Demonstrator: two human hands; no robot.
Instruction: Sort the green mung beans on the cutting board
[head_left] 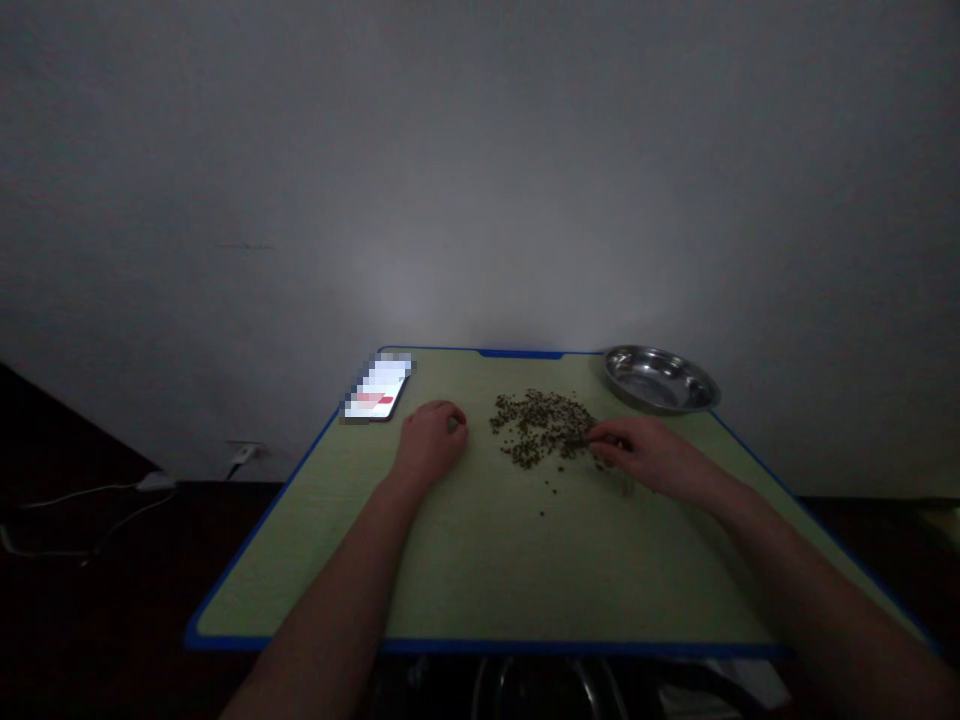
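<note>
A loose spread of small dark brown and black grains [536, 425], like seeds or peppercorns, lies on the light green tabletop [480, 560]. At its right edge is my right hand [649, 455], its thumb and fingers pinched together. A slim dark thing seems to stick out from that pinch into the grains, too dim to name. To the left of the grains my left hand [431, 442] rests on the table with its fingers curled in. Something small and greyish shows at the curled fingers, and its kind cannot be told.
A shallow steel bowl [660, 382] stands at the back right corner. A phone [379, 388] with a lit screen lies at the back left. The table has a blue rim [585, 648] and meets a grey wall [480, 200]. Cables [75, 495] run at the lower left.
</note>
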